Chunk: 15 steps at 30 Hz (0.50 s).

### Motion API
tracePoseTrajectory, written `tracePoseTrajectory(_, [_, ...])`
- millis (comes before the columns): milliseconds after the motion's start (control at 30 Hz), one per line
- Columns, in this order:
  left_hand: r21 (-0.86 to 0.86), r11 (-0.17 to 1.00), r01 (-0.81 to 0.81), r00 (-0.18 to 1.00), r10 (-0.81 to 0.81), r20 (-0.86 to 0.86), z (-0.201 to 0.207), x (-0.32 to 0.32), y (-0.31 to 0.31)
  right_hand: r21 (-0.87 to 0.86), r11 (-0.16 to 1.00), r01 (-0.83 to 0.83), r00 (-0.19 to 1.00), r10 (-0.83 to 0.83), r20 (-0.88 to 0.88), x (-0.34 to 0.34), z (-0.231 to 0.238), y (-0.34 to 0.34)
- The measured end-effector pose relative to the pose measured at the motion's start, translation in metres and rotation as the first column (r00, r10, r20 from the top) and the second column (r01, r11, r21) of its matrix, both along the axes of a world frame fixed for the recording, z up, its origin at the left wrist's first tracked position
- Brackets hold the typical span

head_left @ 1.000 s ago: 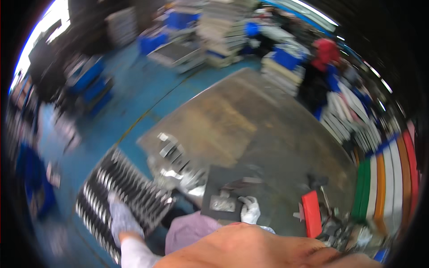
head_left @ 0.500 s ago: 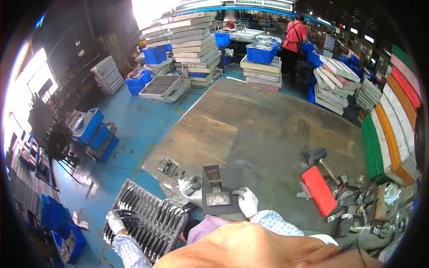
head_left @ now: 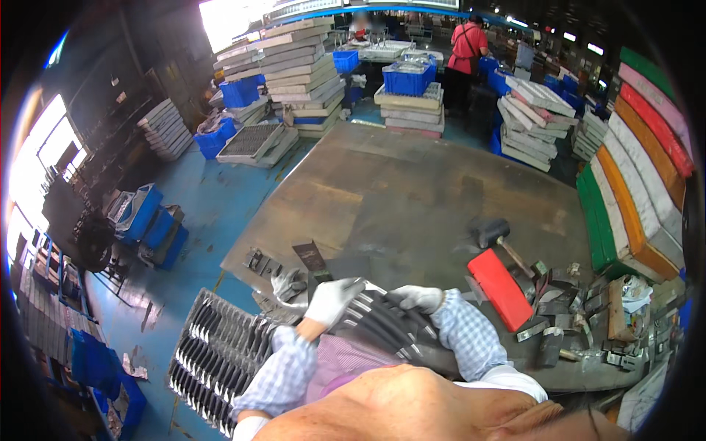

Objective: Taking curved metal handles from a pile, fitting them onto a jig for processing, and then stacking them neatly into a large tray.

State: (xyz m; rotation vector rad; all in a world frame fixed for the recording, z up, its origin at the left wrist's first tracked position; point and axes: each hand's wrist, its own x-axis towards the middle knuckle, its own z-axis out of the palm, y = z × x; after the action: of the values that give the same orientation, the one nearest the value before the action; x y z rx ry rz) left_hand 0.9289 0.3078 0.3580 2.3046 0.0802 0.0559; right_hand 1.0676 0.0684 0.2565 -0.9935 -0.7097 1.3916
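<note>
In front of my body, a fanned bundle of long black pieces with silver metal ends (head_left: 386, 323) lies across my two gloved hands. My left hand (head_left: 332, 301), in a white glove, closes over the upper left of the bundle. At its upper right, the white-gloved fingers of my right hand (head_left: 419, 298) are curled against it. Behind my left hand stands a dark upright metal plate (head_left: 311, 260); its base is mostly hidden by hand and bundle. To the left, a grey tray (head_left: 208, 295) carries rows of similar black pieces with silver ends.
A crumpled grey glove (head_left: 288, 285) and a small metal fixture (head_left: 260, 262) lie at the table's left edge. Rightward are a black mallet (head_left: 494, 233), a red box (head_left: 500, 289) and scattered metal parts. Colourful stacked slabs (head_left: 625, 198) stand far right; a person (head_left: 466, 45) is beyond the table.
My left hand has come from the tray to my front, bringing the bundle of black pieces. My right hand has risen off the table to the bundle. The view has shifted slightly.
</note>
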Motion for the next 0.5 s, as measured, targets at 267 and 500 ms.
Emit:
tracePoseTrajectory(267, [0.004,0.947,-0.32,0.947,0.32,0.005,-0.096,0.181,-0.016,-0.211,0.793,0.572,0.706,-0.345,0.618,0.124,-0.008,-0.023])
tracePoseTrajectory(500, [0.221,0.913,-0.344,0.939,0.335,0.077,-0.109,0.133,-0.03,-0.011,0.303,0.953,0.017,-0.018,1.0,0.177,-0.042,-0.057])
